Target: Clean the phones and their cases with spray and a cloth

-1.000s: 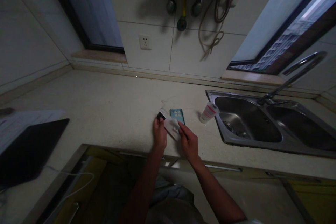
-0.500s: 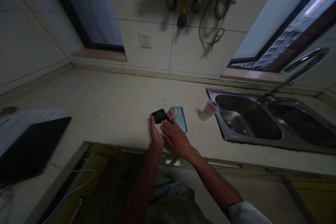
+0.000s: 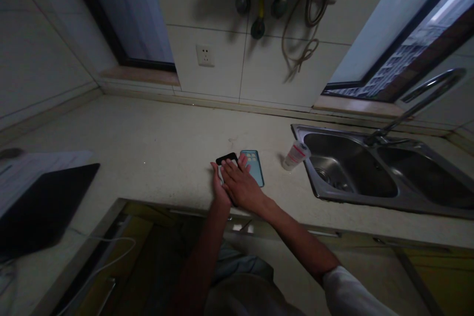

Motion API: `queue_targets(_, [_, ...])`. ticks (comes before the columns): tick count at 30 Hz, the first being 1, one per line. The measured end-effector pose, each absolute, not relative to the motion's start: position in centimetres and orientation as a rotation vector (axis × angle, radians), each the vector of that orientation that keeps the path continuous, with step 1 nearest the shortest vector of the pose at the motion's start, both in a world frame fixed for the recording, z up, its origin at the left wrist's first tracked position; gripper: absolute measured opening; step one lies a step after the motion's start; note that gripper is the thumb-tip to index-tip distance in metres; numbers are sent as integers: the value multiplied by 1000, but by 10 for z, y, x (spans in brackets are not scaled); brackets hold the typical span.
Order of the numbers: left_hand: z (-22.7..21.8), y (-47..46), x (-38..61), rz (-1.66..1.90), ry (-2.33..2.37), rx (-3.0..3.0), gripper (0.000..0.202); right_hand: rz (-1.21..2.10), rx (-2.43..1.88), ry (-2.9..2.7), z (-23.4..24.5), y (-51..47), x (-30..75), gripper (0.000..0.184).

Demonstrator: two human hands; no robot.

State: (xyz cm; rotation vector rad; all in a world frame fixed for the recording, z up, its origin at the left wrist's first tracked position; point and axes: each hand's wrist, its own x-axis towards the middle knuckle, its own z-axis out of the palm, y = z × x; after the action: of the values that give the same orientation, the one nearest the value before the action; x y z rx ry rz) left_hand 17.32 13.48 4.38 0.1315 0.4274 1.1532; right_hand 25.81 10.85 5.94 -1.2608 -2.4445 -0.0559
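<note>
right hand (image 3: pixel 241 186) hides most of a black phone (image 3: pixel 226 159) in left hand (image 3: pixel 219 186)

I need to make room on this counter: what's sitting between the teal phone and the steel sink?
In the head view, a white plastic tube with red print sits between the teal phone and the steel sink.

Right hand (image 3: pixel 242 187) over left (image 3: pixel 218 187), dark phone (image 3: pixel 226 159) between, apparently
</note>
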Motion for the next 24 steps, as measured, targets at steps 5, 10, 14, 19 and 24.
queue_targets(5, [40, 137, 170, 1134, 430, 149, 89, 25, -1286, -2367, 53, 87, 282, 49])
queue_targets(10, [43, 136, 168, 1199, 389, 140, 85, 189, -1438, -2094, 40, 65, 288, 50])
queue_targets(14, [48, 133, 166, 1273, 363, 58, 81, 319, -1344, -1830, 20, 39, 277, 53])
queue_targets(19, [43, 137, 164, 1278, 474, 23, 69, 433, -1343, -1567, 19, 35, 283, 42])
queue_targets(24, [35, 138, 167, 1076, 521, 120, 74, 390, -1306, -1637, 41, 67, 291, 37])
